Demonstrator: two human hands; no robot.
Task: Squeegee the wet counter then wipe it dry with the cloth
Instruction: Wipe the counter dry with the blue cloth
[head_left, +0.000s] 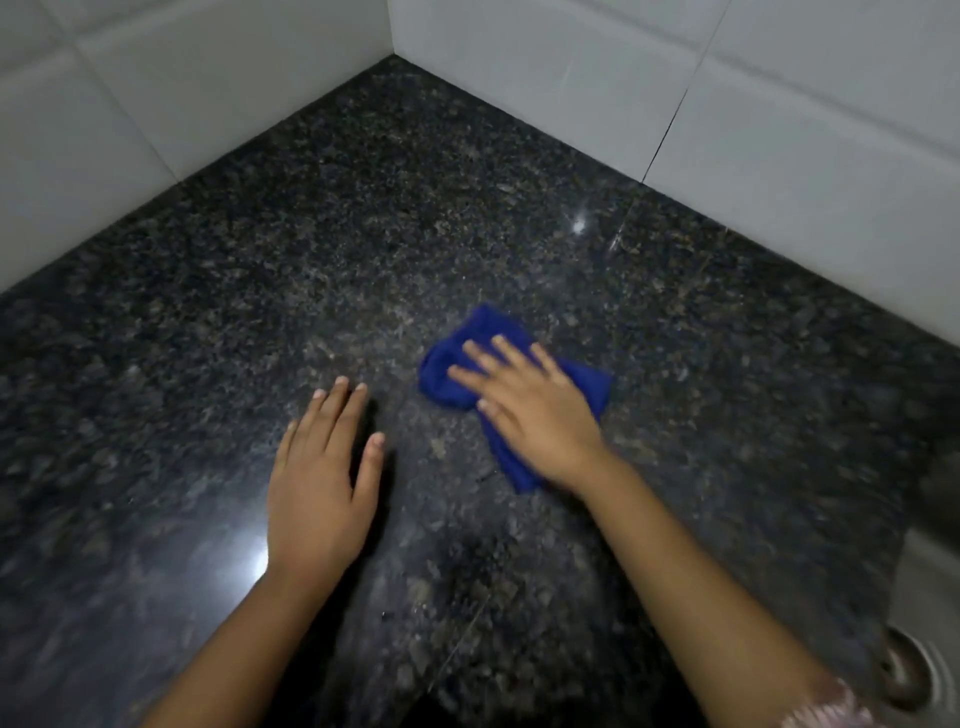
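Blue crumpled cloth (488, 325) lying on speckled black granite counter (311, 234), right hand (530, 415) pressing it with straight fingers, left hand (317, 499) resting flat, fingers straight, just left of the cloth

The left hand (317, 499) and the right hand (530, 410) are bare, with short fingernails. Both forearms are bare too. At the bottom corner, up the right arm, there is a bit of pink sleeve (826, 712). It is too blurry to tell any pattern.

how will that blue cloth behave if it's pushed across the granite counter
Probably floppy: the blue cloth lies crumpled under the flat right hand. It likely slides easily, since the counter looks polished and glossy.
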